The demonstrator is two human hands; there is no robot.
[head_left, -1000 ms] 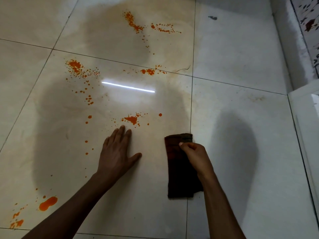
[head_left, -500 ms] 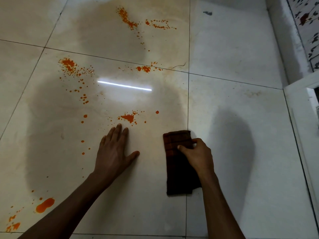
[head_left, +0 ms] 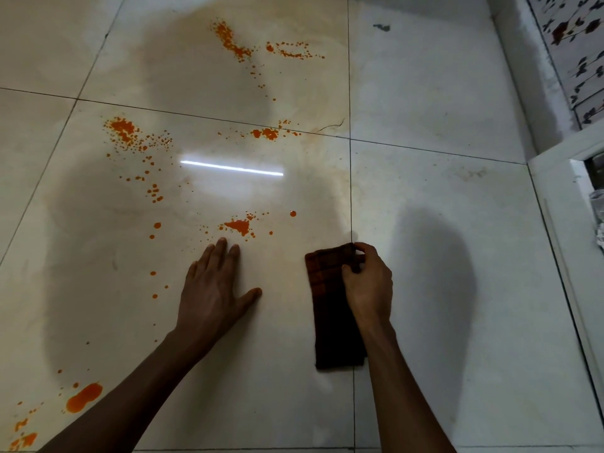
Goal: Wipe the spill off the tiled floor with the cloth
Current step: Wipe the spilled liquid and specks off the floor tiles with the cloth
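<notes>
An orange spill is spattered over the pale tiled floor (head_left: pixel 425 197). One blotch (head_left: pixel 240 226) lies just beyond my left fingertips, more spots (head_left: pixel 123 129) sit further left and back, and a bigger puddle (head_left: pixel 84 397) lies at the near left. A dark brown checked cloth (head_left: pixel 330 318) lies folded on the floor along a tile joint. My right hand (head_left: pixel 367 282) pinches the cloth's far right corner with curled fingers and thumb. My left hand (head_left: pixel 212 289) rests flat on the tile, fingers straight, left of the cloth.
A white door frame or ledge (head_left: pixel 562 204) runs along the right edge. A flower-patterned wall (head_left: pixel 575 44) stands at the back right. A light strip reflects off the glossy tile (head_left: pixel 232 168). A small dark mark (head_left: pixel 381 27) sits on the far tile.
My right hand has shifted its hold toward the cloth's far right corner, fingers curling round the edge. My left hand has stayed flat on the tile.
</notes>
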